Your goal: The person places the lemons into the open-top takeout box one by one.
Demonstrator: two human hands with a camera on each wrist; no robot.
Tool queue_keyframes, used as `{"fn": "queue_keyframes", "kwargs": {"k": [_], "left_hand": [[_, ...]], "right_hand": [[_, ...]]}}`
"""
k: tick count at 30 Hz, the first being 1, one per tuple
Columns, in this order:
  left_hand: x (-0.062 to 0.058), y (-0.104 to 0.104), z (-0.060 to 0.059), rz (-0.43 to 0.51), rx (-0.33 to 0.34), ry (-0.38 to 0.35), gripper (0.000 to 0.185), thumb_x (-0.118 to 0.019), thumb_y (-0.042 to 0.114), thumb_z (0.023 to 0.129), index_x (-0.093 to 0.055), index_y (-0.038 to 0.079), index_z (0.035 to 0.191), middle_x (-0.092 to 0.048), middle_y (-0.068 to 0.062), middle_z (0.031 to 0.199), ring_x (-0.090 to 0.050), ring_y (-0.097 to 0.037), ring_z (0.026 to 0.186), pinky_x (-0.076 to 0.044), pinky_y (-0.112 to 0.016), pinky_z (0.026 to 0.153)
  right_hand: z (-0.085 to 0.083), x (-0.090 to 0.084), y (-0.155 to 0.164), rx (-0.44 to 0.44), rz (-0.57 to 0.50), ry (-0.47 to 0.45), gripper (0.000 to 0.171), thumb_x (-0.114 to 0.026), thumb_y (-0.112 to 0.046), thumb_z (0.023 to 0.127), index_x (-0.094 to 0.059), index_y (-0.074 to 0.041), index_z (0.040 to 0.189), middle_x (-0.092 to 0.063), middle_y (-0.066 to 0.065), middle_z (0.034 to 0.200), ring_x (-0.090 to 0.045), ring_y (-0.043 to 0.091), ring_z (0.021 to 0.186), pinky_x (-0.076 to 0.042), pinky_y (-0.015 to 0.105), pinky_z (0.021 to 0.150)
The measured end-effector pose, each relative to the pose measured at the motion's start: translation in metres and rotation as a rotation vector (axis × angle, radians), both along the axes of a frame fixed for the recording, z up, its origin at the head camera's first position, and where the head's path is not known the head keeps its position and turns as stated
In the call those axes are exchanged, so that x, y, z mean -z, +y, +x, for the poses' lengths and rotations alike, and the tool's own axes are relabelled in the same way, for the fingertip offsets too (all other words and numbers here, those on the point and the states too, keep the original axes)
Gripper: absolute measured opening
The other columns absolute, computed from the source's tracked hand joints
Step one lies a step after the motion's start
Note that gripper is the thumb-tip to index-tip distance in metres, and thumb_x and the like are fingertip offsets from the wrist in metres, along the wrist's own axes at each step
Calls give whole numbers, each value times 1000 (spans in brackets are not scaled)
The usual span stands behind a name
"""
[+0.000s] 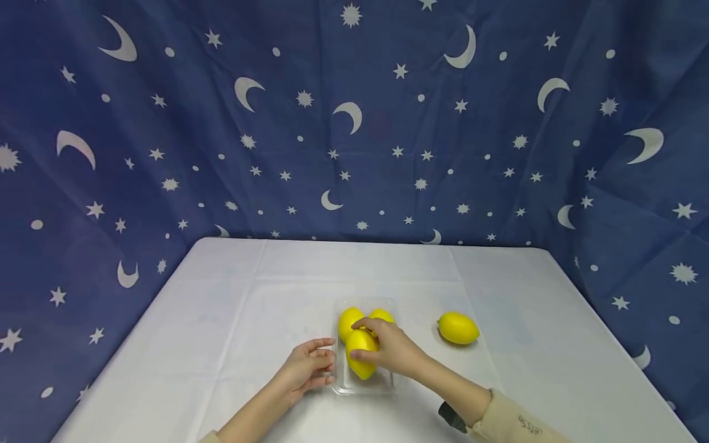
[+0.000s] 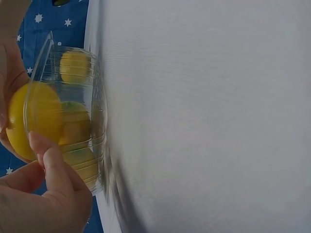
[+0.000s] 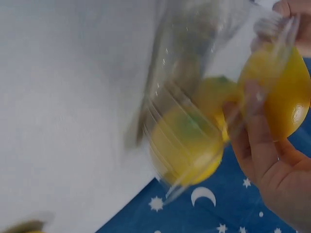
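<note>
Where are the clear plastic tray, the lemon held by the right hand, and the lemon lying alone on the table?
clear plastic tray [image 1: 339, 384], head view, near left corner of its rim
held lemon [image 1: 361, 364], head view, lower yellow skin
lone lemon [image 1: 458, 328], head view, middle of its body

The small dark marking on the sleeve cuff [image 1: 528, 424] is illegible.

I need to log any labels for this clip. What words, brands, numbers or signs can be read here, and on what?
Small dark marks on the beige sleeve cuff of the right arm: too small to read.
Lemons, clear tray, tablecloth, star-and-moon backdrop: no text.
</note>
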State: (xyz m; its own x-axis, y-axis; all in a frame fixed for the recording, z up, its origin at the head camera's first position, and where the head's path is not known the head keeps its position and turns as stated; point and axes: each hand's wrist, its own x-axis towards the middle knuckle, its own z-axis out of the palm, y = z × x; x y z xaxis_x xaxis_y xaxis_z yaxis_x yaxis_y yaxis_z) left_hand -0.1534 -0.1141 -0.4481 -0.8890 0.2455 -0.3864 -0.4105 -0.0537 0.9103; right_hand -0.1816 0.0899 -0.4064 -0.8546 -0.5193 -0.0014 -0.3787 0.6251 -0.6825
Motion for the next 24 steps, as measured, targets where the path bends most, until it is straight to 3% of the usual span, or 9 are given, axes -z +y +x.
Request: {"fn": "queue_keyframes", "kwargs": {"k": [12, 24], "left_hand": [[1, 5, 1, -16, 2, -18, 45, -55, 4, 92, -39, -4, 133, -56, 0, 90, -54, -10, 75, -55, -21, 65], [2, 3, 0, -19, 3, -19, 46, -55, 5, 92, -38, -4, 134, -57, 2, 88, -55, -9, 74, -55, -21, 64]], "right_hand": [[12, 17, -5, 11, 17, -3, 46, -73, -31, 81, -59, -4, 117, -64, 8, 113, -58, 18, 95, -52, 31, 82], [21, 12, -4, -25, 89, -10, 52, -72, -25, 82, -52, -9, 128, -55, 9, 106, -48, 12, 81, -46, 24, 69]]}}
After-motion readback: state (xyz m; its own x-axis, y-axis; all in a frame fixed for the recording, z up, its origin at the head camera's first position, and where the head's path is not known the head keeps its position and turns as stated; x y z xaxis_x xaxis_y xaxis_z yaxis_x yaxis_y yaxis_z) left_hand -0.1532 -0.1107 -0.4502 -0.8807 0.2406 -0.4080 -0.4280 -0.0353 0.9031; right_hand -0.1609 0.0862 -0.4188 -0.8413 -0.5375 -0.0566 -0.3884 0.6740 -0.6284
